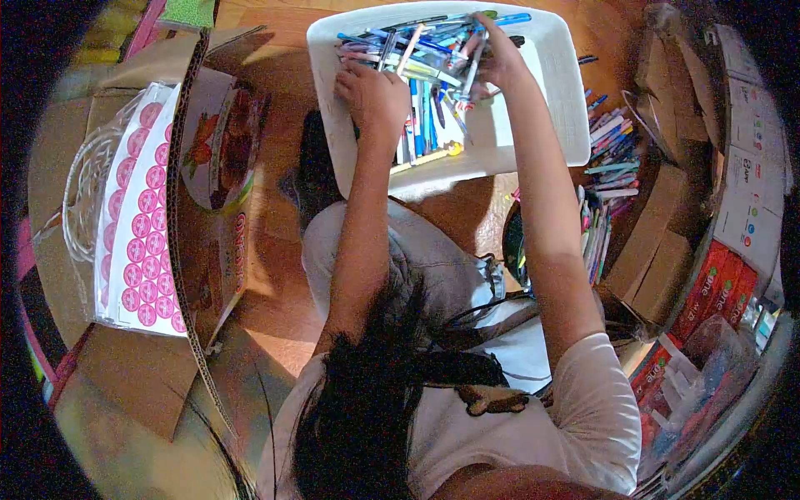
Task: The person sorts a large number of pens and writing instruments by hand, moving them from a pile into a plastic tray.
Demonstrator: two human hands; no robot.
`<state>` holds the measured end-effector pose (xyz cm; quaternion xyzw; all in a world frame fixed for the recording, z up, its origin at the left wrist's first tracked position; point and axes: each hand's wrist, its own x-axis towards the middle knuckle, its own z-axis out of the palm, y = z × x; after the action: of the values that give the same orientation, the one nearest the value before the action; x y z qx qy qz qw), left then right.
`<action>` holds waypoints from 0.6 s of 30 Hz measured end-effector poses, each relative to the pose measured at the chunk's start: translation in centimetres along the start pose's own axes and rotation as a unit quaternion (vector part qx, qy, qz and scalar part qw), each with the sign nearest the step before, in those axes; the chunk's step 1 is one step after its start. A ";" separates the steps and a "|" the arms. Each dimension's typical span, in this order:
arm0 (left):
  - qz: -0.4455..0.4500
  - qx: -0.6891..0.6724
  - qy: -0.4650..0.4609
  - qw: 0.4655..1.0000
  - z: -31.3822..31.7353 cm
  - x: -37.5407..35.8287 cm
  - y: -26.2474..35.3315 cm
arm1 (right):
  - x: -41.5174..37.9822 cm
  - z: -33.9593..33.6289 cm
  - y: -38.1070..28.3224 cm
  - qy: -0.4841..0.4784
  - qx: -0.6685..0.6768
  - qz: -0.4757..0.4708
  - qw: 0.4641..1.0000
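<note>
A white plastic bin (323,50) holds a jumbled heap of pens (433,54), with more pens (429,117) lying side by side below the heap. My left hand (372,96) is in the bin's left part, its fingers bent round pens at the heap's edge. At the upper right of the heap, my right hand (498,62) has its fingers closed about pens, slightly blurred. A yellow-topped pen (429,157) lies near the bin's front wall. The undersides of both hands are hidden.
Piles of loose pens (612,150) lie on the wooden floor (279,150) right of the bin. An open cardboard box (187,242) with pink-dotted sheets (146,225) stands at left. Cardboard (654,250) and red packages (712,287) line the right side.
</note>
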<state>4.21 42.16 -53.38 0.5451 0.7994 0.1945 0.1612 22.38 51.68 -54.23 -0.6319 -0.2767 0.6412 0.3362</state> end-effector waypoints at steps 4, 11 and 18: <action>-0.060 -0.155 -0.030 0.986 0.0 0.2 0.1 | -1.7 3.6 -0.6 -0.016 -0.105 -0.110 0.988; 0.001 -0.259 -0.073 0.963 2.1 1.2 -1.1 | -4.4 5.2 -0.8 -0.056 -0.242 -0.100 0.964; -0.021 -0.390 -0.138 0.910 0.1 0.7 -0.2 | -5.8 4.9 1.1 -0.127 -0.150 -0.066 0.978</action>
<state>3.82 42.76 -53.62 0.4433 0.6412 0.4095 0.4740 17.26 46.82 -51.25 -0.5694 -0.4512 0.6435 0.2411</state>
